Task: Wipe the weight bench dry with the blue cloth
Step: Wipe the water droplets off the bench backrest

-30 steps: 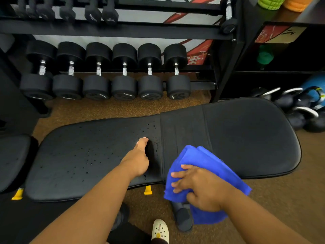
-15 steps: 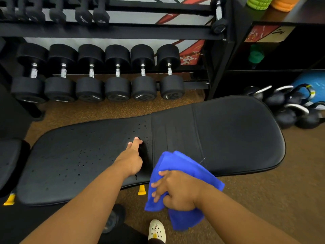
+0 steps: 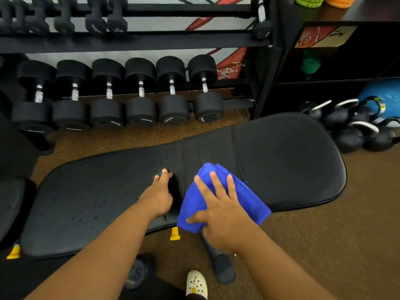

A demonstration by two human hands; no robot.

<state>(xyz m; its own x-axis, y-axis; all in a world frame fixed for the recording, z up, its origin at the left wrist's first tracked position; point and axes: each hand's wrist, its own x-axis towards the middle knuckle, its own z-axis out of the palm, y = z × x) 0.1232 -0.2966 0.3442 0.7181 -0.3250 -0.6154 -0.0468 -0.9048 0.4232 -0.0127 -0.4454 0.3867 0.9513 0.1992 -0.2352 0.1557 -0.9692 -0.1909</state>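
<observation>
Looking down from the head view, we see our right hand (image 3: pixel 218 215) lying flat on the blue cloth (image 3: pixel 218 198), fingers (image 3: pixel 216 182) spread wide and pressing it down, not pinching it. The cloth sits bunched on the near edge of the bench (image 3: pixel 281 159), just right of the seam in the pad, with one corner hanging over the front edge. Our left hand (image 3: pixel 159 195) rests on the pad just left of the cloth, fingers loosely curled with one extended and touching the surface; it holds nothing. Water drops (image 3: pixel 97 204) dot the pad left of the seam, thickest around and to the left of the left hand; the wide part right of the cloth looks free of drops. A row of dumbbells (image 3: pixel 140 98) stands on the rack (image 3: pixel 129 42) behind the bench. Kettlebells (image 3: pixel 355 131) cluster on the floor (image 3: pixel 324 245) to the far right. A white shoe (image 3: pixel 196 284) shows at the bottom edge, and a yellow cap (image 3: pixel 175 233) pokes out under the pad between our arms.
</observation>
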